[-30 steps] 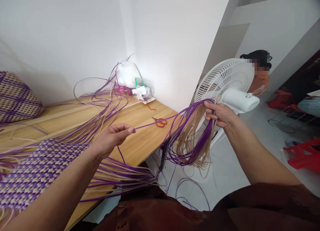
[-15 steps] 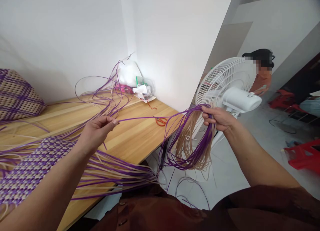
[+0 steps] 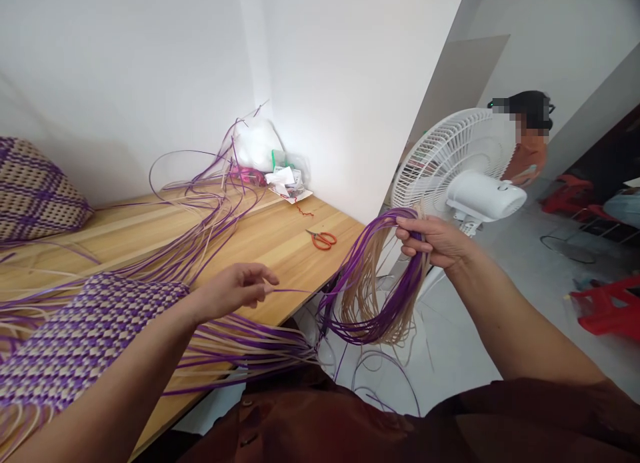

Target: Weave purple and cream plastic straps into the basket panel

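Observation:
My right hand (image 3: pixel 433 241) is closed around a looped bundle of purple and beige weaving strands (image 3: pixel 360 316), which hangs down beyond the table edge. A thin purple strand (image 3: pixel 293 290) runs from that bundle to my left hand (image 3: pixel 237 291). Its end sits at my left thumb tip, loosely pinched, with the other fingers partly curled and apart. Below my left forearm, a purple and beige woven panel (image 3: pixel 100 329) lies on the table, and its long loose strands (image 3: pixel 270 349) stretch toward my lap.
Orange-handled scissors (image 3: pixel 324 240) rest on the wooden table (image 3: pixel 280 243). A woven basket (image 3: pixel 40 189) stands at the left, and a white plastic bag (image 3: pixel 257 146) sits in the corner. Beyond my right hand is a white fan (image 3: pixel 460 163), with a person (image 3: pixel 530 149) behind it. Red stools (image 3: pixel 607 306) stand right.
My left hand has moved right and down, toward the bundle, its fingers loosening. The purple strand, taut across the scissors before, is now shorter and lower. My right hand has barely moved.

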Demonstrator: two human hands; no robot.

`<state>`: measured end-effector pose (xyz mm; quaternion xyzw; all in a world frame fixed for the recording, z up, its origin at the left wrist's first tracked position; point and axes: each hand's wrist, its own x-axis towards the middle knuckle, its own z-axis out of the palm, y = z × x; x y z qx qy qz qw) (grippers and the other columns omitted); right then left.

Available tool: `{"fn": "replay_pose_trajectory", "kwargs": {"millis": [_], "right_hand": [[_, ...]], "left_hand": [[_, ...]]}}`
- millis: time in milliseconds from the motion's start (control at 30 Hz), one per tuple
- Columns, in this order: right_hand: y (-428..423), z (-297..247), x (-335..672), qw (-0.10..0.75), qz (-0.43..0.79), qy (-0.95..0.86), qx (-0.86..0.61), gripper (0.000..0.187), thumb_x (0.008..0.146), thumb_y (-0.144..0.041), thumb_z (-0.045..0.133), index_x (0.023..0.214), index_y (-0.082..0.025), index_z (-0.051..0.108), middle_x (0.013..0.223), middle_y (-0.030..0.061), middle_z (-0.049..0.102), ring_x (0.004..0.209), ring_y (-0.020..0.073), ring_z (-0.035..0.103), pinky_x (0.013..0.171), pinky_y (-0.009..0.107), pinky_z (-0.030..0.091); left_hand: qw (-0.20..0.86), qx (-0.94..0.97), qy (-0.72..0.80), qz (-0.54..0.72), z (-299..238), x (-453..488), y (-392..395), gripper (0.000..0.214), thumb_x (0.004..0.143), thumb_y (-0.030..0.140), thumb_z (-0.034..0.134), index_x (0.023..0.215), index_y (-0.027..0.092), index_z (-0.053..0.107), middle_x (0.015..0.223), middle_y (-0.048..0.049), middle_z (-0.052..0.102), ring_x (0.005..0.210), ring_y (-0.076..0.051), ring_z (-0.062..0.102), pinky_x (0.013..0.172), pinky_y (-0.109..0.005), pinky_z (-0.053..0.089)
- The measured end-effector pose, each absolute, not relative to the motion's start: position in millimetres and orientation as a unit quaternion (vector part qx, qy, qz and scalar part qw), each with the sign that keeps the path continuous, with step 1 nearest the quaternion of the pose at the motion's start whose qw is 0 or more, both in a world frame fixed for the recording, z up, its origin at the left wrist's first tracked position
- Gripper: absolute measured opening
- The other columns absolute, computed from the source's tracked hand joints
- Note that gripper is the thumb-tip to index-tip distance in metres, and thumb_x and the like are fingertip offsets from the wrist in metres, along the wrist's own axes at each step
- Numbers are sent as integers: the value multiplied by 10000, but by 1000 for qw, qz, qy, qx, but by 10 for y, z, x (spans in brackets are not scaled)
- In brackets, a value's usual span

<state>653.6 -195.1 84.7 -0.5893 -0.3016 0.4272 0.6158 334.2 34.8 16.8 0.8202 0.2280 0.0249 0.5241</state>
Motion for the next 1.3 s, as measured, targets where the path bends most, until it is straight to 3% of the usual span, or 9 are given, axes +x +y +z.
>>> {"fn": "replay_pose_trajectory", "kwargs": {"millis": [133, 267, 567, 667, 767, 867, 1033, 1200, 1300], "right_hand": [[-1939, 918, 6450, 616, 407, -320, -594, 116, 768, -222, 755, 812, -139, 688, 777, -3, 629, 361, -23, 243, 410, 192, 433], [-1929, 960, 6416, 633, 403, -306, -586, 48, 770, -164, 719, 809, -145, 699, 819, 16, 667, 359, -21, 219, 404, 193, 429], [-1914, 954, 6422, 639, 440, -317, -546, 69, 743, -151, 758, 785, -143, 704, 746, -7, 662, 362, -33, 207, 419, 168, 417], [-1904, 931, 6434, 636, 451, -318, -539, 88, 736, -146, 769, 796, -137, 705, 735, -13, 656, 360, -38, 216, 423, 160, 414], [-1891, 910, 6410, 630, 460, -317, -540, 88, 737, -137, 767, 801, -144, 708, 729, -15, 659, 358, -35, 217, 425, 163, 418], [-1865, 898, 6332, 618, 467, -330, -539, 91, 740, -151, 771, 812, -146, 716, 630, -25, 620, 356, -20, 212, 426, 172, 429], [-1794, 855, 6209, 606, 496, -340, -521, 120, 734, -157, 766, 837, -130, 712, 653, -21, 653, 335, -33, 243, 436, 156, 459], [-1776, 788, 6268, 631, 522, -236, -524, 135, 804, -109, 652, 929, -126, 702, 792, 34, 724, 542, 107, 647, 563, 234, 591], [-1791, 775, 6318, 644, 525, -182, -525, 184, 881, -80, 522, 919, -121, 697, 787, 56, 730, 788, 200, 734, 697, 315, 633]], "left_hand": [[525, 822, 198, -97, 5, 3412, 198, 517, 742, 421, 667, 1196, 180, 616, 746, -6, 643, 560, -153, 594, 547, -251, 442], [497, 828, 183, -187, -176, 3472, 56, 510, 697, 342, 652, 1178, 174, 635, 772, -15, 666, 548, -156, 607, 532, -242, 416], [486, 844, 110, -198, -430, 3689, -259, 476, 738, 288, 626, 1201, 177, 626, 810, -28, 716, 710, -185, 646, 631, -256, 447], [458, 876, 105, -112, -320, 3773, -322, 403, 766, 295, 639, 1153, 187, 675, 907, -42, 742, 807, -200, 672, 717, -280, 486], [415, 893, 142, 98, -21, 3925, -351, 222, 838, 263, 572, 976, 196, 733, 908, -39, 749, 837, -186, 678, 774, -295, 514], [420, 849, 123, 296, 334, 4143, -368, 250, 875, 243, 554, 1078, 189, 690, 1046, -64, 733, 950, -180, 674, 773, -287, 547], [425, 841, 48, 331, 559, 4463, -469, 287, 839, 168, 620, 1120, 193, 673, 1063, -67, 735, 968, -175, 677, 821, -315, 557], [401, 841, 52, 360, 515, 4403, -462, 151, 880, 244, 619, 969, 211, 736, 948, -43, 750, 860, -160, 677, 807, -309, 549], [447, 812, 91, 364, 601, 4255, -332, 171, 877, 303, 630, 956, 193, 735, 867, -38, 733, 745, -138, 662, 652, -251, 548]]}}
